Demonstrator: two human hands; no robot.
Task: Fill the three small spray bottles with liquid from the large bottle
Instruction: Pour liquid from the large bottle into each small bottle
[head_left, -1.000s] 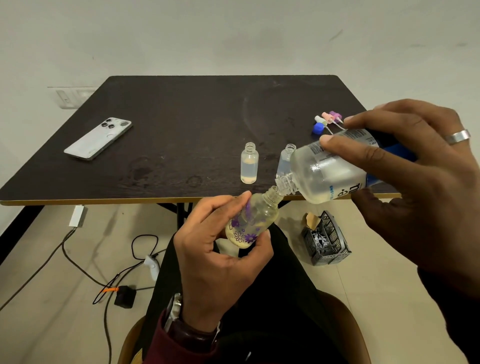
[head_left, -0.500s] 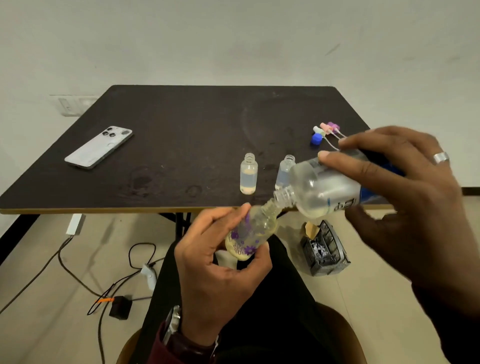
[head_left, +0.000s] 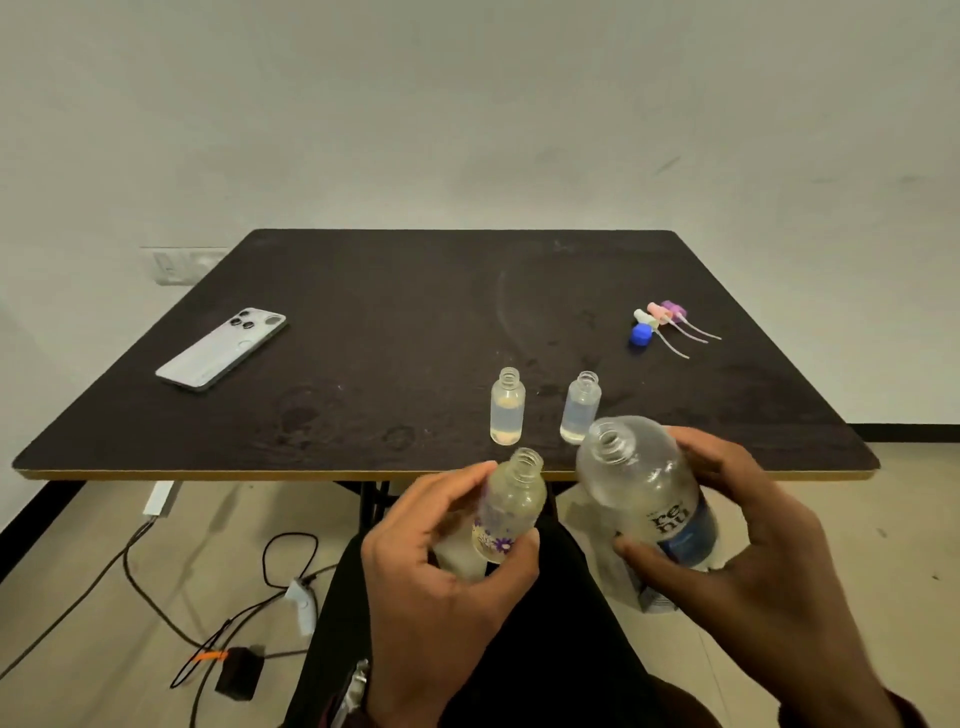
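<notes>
My left hand (head_left: 441, 566) grips a small clear spray bottle (head_left: 511, 506) with purple flowers, uncapped and nearly upright, in front of the table edge. My right hand (head_left: 727, 540) holds the large clear bottle (head_left: 644, 488) with a blue label, open mouth pointing up, just right of the small one and apart from it. Two more small uncapped bottles stand on the dark table (head_left: 363, 338): one (head_left: 507, 406) on the left, another (head_left: 581, 406) on the right, both holding clear liquid.
Three spray pump heads (head_left: 670, 319) and a blue cap (head_left: 641, 335) lie at the table's right. A white phone (head_left: 222, 347) lies at the left. Cables and a charger (head_left: 236, 675) trail on the floor below. A wall stands behind the table.
The large bottle has swung from tilted and pouring into the flowered bottle to upright, and its mouth has left the small bottle's neck. The small bottle has been straightened up.
</notes>
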